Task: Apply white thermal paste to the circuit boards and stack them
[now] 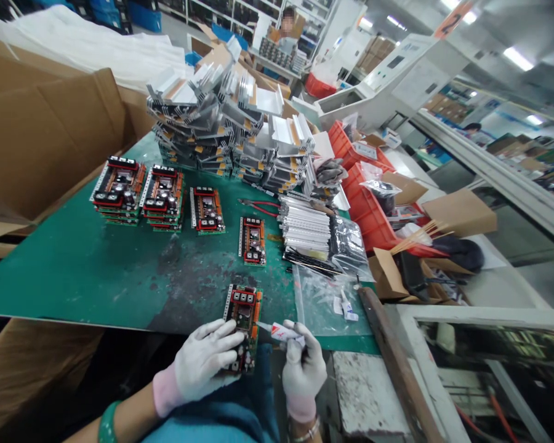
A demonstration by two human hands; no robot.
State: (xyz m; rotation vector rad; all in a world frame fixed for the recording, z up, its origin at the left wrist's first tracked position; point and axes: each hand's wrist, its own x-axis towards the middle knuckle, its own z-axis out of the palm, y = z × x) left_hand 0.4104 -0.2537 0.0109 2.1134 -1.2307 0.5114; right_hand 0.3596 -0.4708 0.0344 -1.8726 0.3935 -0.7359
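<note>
Both my hands wear white gloves. My left hand point(203, 363) is closed around the near end of a circuit board point(244, 311) with red and black parts, holding it at the near edge of the green table point(96, 271). My right hand point(302, 366) grips a small white tube point(279, 332) with red print. The tube's tip points at the right side of the board.
Three stacks of similar boards point(120, 189) and one single board point(252, 240) lie further back. Behind them rise piled aluminium heat sinks point(221, 129). White strips point(307, 227), red-handled pliers point(258, 206), plastic bags, red bins point(367, 203) and cardboard boxes point(41, 129) surround the mat. A person stands far back.
</note>
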